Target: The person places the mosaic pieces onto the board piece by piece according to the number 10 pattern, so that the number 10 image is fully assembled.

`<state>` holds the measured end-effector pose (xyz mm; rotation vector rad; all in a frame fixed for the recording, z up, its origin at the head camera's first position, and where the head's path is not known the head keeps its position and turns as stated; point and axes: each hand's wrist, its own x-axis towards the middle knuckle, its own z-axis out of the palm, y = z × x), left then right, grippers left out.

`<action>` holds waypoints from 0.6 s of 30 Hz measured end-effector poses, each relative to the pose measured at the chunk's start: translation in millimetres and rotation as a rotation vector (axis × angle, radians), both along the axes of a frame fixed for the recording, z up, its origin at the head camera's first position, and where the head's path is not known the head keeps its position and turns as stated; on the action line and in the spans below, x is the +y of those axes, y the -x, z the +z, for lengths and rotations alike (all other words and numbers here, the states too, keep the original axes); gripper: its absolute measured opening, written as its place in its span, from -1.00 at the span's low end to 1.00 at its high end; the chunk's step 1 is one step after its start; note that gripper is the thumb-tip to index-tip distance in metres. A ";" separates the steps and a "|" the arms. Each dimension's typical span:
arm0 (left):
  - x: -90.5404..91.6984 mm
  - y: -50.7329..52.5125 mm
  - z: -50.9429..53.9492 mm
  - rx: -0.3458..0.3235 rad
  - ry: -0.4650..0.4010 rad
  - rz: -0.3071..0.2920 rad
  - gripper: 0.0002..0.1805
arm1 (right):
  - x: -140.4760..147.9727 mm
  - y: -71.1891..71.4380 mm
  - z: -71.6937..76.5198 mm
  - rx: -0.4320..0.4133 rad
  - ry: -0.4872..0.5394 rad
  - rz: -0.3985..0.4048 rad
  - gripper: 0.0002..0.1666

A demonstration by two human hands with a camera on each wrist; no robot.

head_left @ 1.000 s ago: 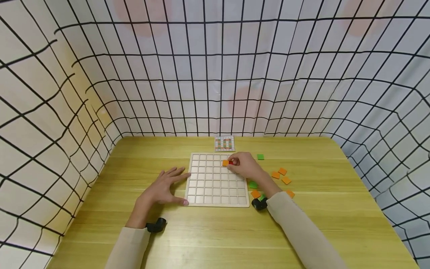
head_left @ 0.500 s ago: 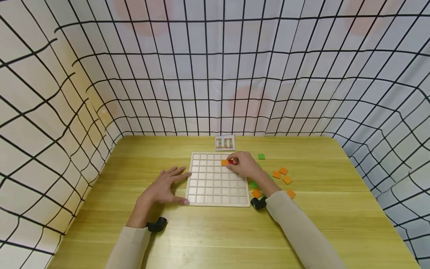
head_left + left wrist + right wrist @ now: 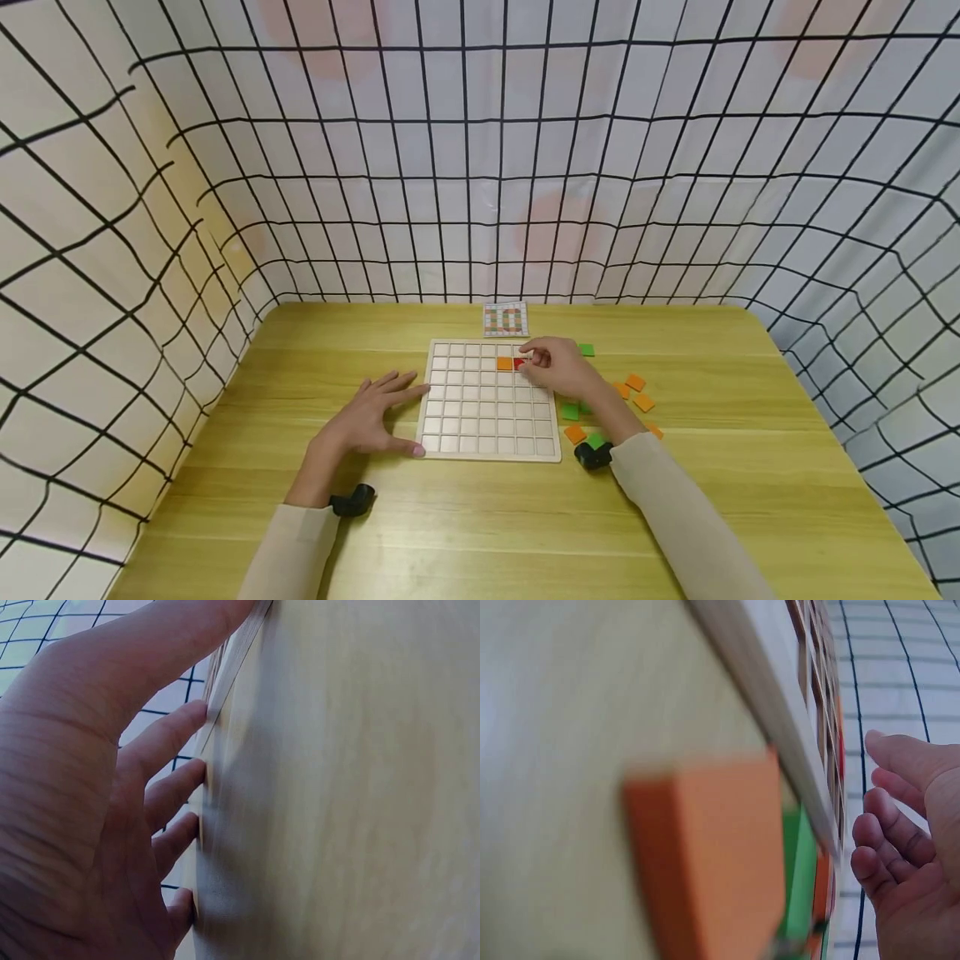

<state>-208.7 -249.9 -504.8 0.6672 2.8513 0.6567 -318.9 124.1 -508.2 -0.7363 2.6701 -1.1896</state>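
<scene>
A pale gridded board (image 3: 491, 457) lies on the table. An orange tile (image 3: 504, 363) and a red tile (image 3: 518, 364) sit side by side in its second row from the back. My right hand (image 3: 558, 367) hovers over the board's back right part, fingers loosely bent, thumb and index apart beside the red tile; in the right wrist view the hand (image 3: 911, 817) holds nothing. My left hand (image 3: 367, 419) is spread at the board's left side, thumb and index touching its edge; the left wrist view shows the hand (image 3: 142, 772) with fingers extended.
A small patterned card (image 3: 506, 319) lies behind the board. To the right are several loose orange tiles (image 3: 643, 402) and green tiles (image 3: 570, 412), some partly hidden by the right arm. A black grid netting (image 3: 487, 177) stands behind and beside the table (image 3: 480, 525).
My right hand has let go of the red tile and drawn slightly right, so more of that tile shows. The left hand stays at the board's edge.
</scene>
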 end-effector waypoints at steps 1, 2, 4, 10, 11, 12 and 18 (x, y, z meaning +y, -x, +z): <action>-0.1 0.0 -0.4 0.001 0.000 -0.001 0.13 | 4.9 -0.5 0.2 0.007 -0.001 -0.010 -0.63; -0.2 -0.1 -0.8 0.002 -0.001 -0.003 0.13 | 10.3 -0.9 -0.3 0.018 -0.006 -0.020 -0.65; -0.1 -0.1 -1.5 0.002 -0.004 -0.005 0.14 | 20.6 -2.8 0.0 0.034 -0.025 -0.046 -0.66; 0.3 0.1 -2.7 -0.004 -0.008 -0.010 0.13 | 46.6 -13.4 2.4 0.036 -0.060 -0.111 -0.65; 0.3 0.2 -2.9 -0.003 -0.008 -0.010 0.13 | 49.9 -15.0 2.6 0.032 -0.064 -0.118 -0.65; 0.3 0.3 -3.0 -0.003 -0.008 -0.009 0.13 | 52.8 -16.6 3.0 0.024 -0.064 -0.125 -0.64; 0.7 0.3 -2.5 0.000 -0.014 -0.004 0.14 | 67.8 -20.2 3.2 0.012 -0.091 -0.135 -0.60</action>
